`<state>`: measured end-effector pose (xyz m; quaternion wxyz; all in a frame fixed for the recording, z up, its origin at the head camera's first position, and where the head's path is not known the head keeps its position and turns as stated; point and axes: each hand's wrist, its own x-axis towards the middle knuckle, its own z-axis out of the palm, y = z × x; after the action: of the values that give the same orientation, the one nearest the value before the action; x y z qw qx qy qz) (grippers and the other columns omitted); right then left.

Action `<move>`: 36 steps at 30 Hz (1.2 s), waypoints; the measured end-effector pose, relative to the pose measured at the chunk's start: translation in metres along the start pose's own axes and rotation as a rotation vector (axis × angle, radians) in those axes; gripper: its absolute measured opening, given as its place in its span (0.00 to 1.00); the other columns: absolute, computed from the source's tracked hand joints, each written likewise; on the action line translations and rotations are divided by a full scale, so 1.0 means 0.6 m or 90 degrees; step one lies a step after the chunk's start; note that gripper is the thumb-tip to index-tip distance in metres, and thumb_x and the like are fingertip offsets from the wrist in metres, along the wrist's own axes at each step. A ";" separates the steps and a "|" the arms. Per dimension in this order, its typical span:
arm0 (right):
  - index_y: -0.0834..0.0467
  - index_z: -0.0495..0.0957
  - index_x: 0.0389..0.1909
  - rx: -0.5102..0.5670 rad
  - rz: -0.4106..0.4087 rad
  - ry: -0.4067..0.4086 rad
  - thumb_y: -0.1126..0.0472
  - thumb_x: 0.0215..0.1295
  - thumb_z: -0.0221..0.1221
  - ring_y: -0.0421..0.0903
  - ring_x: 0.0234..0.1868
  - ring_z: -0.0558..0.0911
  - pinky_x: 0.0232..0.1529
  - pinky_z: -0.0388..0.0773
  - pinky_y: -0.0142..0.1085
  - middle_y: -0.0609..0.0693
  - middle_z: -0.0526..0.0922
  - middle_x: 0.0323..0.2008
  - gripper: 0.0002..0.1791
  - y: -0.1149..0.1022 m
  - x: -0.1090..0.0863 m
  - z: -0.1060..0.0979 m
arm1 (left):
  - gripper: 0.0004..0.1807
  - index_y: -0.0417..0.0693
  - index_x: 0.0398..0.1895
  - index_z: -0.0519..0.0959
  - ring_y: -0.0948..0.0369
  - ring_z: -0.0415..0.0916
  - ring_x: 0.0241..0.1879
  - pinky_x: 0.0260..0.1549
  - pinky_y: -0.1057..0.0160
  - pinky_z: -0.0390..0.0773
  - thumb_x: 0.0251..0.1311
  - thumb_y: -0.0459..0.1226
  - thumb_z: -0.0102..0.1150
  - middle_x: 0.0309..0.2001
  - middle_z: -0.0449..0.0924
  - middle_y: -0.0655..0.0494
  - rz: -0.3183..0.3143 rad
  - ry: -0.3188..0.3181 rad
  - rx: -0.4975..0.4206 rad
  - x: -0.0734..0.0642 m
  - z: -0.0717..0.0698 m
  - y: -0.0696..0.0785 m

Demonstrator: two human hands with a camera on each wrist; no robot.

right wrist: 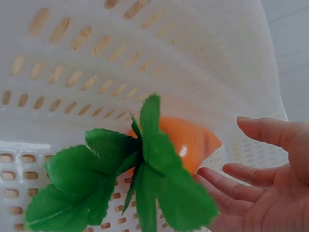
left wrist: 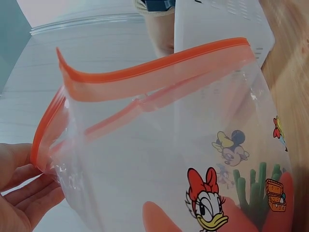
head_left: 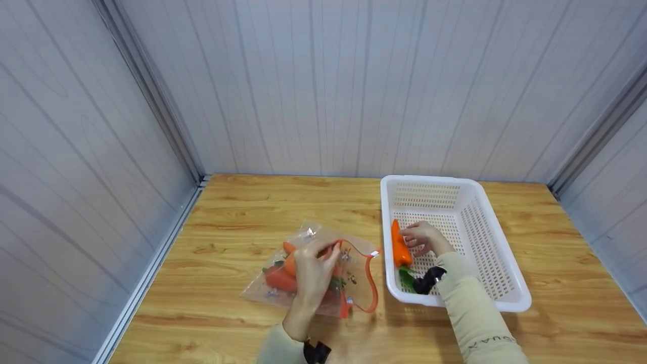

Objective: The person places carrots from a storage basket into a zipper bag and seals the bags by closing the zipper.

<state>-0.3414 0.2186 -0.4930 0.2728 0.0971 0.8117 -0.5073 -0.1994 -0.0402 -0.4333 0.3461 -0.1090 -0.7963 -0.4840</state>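
Observation:
A clear zip bag (head_left: 361,290) with an orange-red zip edge and printed cartoon figures lies on the table. Its mouth gapes toward the basket. Inside it are several orange and red vegetable shapes (head_left: 280,279) with green stems. My left hand (head_left: 312,273) pinches the bag's rim between thumb and fingers. In the white basket (head_left: 498,237) an orange carrot (head_left: 401,247) with green leaves (right wrist: 164,183) lies along the left wall. My right hand (head_left: 427,237) reaches into the basket beside the carrot, its thumb and fingers spread apart. Whether its fingertips touch the carrot, I cannot tell.
The perforated basket stands to the right of the bag on the wooden table (head_left: 227,217). Pale panelled walls (head_left: 333,91) close off the back and both sides. A dark device is strapped to each wrist, over light sleeves (head_left: 475,308).

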 end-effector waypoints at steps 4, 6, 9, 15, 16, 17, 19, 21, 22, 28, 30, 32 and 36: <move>0.70 0.58 0.58 0.024 0.013 -0.012 0.56 0.57 0.56 0.57 0.47 0.73 0.37 0.76 0.48 0.64 0.70 0.47 0.33 0.016 0.021 -0.002 | 0.04 0.40 0.26 0.83 0.64 0.78 0.27 0.26 0.64 0.78 0.45 0.26 0.60 0.25 0.81 0.52 0.022 0.010 -0.008 -0.001 0.001 -0.003; 0.68 0.60 0.57 0.039 0.023 -0.010 0.56 0.55 0.58 0.57 0.46 0.74 0.35 0.77 0.48 0.62 0.71 0.45 0.32 0.026 0.033 -0.003 | 0.04 0.40 0.25 0.83 0.63 0.78 0.26 0.26 0.63 0.78 0.45 0.26 0.60 0.25 0.81 0.51 0.035 0.014 -0.009 -0.001 0.001 -0.003; 0.67 0.61 0.55 0.049 0.032 -0.012 0.55 0.53 0.60 0.56 0.43 0.75 0.33 0.77 0.48 0.62 0.71 0.44 0.32 0.040 0.051 -0.005 | 0.04 0.40 0.25 0.83 0.63 0.77 0.26 0.26 0.65 0.78 0.45 0.27 0.61 0.25 0.81 0.52 0.037 0.014 0.000 -0.001 0.001 -0.003; 0.68 0.62 0.55 0.046 0.018 -0.061 0.53 0.51 0.62 0.55 0.42 0.76 0.37 0.76 0.48 0.62 0.72 0.44 0.35 0.035 0.050 -0.008 | 0.04 0.39 0.26 0.82 0.62 0.78 0.26 0.26 0.64 0.78 0.45 0.26 0.61 0.26 0.81 0.52 0.016 0.004 0.002 -0.001 0.000 0.000; 0.68 0.61 0.56 0.041 0.012 -0.072 0.53 0.51 0.61 0.55 0.43 0.75 0.38 0.76 0.48 0.62 0.72 0.45 0.36 0.030 0.042 -0.007 | 0.05 0.39 0.26 0.82 0.62 0.78 0.27 0.27 0.63 0.78 0.45 0.26 0.60 0.26 0.81 0.52 0.014 0.003 0.002 -0.001 0.000 0.000; 0.69 0.60 0.56 0.038 0.007 -0.079 0.53 0.52 0.61 0.54 0.43 0.75 0.39 0.75 0.47 0.62 0.72 0.45 0.36 0.024 0.034 -0.007 | 0.05 0.39 0.27 0.82 0.62 0.78 0.27 0.27 0.64 0.78 0.45 0.26 0.60 0.26 0.81 0.52 0.013 0.001 0.003 -0.001 0.000 0.000; 0.69 0.60 0.57 0.042 0.004 -0.083 0.53 0.53 0.60 0.52 0.42 0.75 0.41 0.75 0.46 0.61 0.73 0.46 0.36 0.014 0.019 -0.004 | 0.05 0.40 0.27 0.82 0.63 0.78 0.28 0.28 0.64 0.78 0.45 0.26 0.60 0.27 0.81 0.53 0.010 -0.001 0.004 0.000 0.000 0.000; 0.68 0.60 0.57 0.036 0.005 -0.066 0.53 0.53 0.60 0.50 0.41 0.75 0.40 0.75 0.43 0.60 0.73 0.46 0.35 0.006 0.006 -0.002 | 0.05 0.40 0.27 0.83 0.64 0.78 0.28 0.28 0.65 0.78 0.45 0.26 0.60 0.27 0.81 0.54 0.010 0.000 0.003 0.000 0.000 0.000; 0.68 0.58 0.59 0.029 0.008 -0.054 0.54 0.55 0.59 0.50 0.42 0.75 0.41 0.75 0.43 0.60 0.72 0.47 0.36 0.002 -0.001 0.001 | 0.05 0.41 0.27 0.83 0.65 0.78 0.29 0.28 0.65 0.78 0.45 0.26 0.60 0.27 0.82 0.54 0.009 0.000 0.003 0.000 0.000 0.000; 0.67 0.58 0.59 0.001 0.003 -0.014 0.53 0.54 0.60 0.50 0.40 0.75 0.39 0.76 0.41 0.61 0.71 0.46 0.36 -0.003 -0.008 0.002 | 0.06 0.42 0.26 0.83 0.65 0.78 0.28 0.28 0.66 0.78 0.45 0.26 0.60 0.27 0.82 0.55 0.011 0.005 0.001 0.002 -0.001 0.001; 0.67 0.59 0.58 -0.003 0.002 -0.004 0.53 0.53 0.60 0.49 0.39 0.75 0.38 0.76 0.40 0.60 0.71 0.46 0.35 -0.004 -0.009 0.002 | 0.05 0.42 0.26 0.83 0.64 0.78 0.28 0.27 0.66 0.78 0.46 0.26 0.60 0.27 0.81 0.54 0.016 0.005 -0.004 0.002 -0.001 0.001; 0.68 0.59 0.59 0.002 -0.006 -0.009 0.54 0.54 0.60 0.48 0.38 0.75 0.37 0.76 0.40 0.60 0.71 0.47 0.36 -0.007 -0.012 0.000 | 0.04 0.41 0.25 0.83 0.64 0.78 0.27 0.26 0.65 0.78 0.46 0.26 0.60 0.26 0.81 0.53 0.023 0.007 -0.010 0.003 -0.002 0.001; 0.67 0.57 0.60 0.013 -0.022 -0.017 0.57 0.54 0.58 0.44 0.33 0.75 0.34 0.77 0.39 0.57 0.73 0.43 0.35 -0.019 -0.021 -0.003 | 0.04 0.40 0.24 0.82 0.62 0.78 0.26 0.24 0.62 0.78 0.46 0.26 0.60 0.25 0.81 0.52 0.039 0.016 -0.015 0.003 -0.002 -0.001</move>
<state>-0.3363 0.2161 -0.4765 0.2737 0.0788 0.8042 -0.5216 -0.2006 -0.0418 -0.4322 0.3694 -0.1315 -0.7825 -0.4837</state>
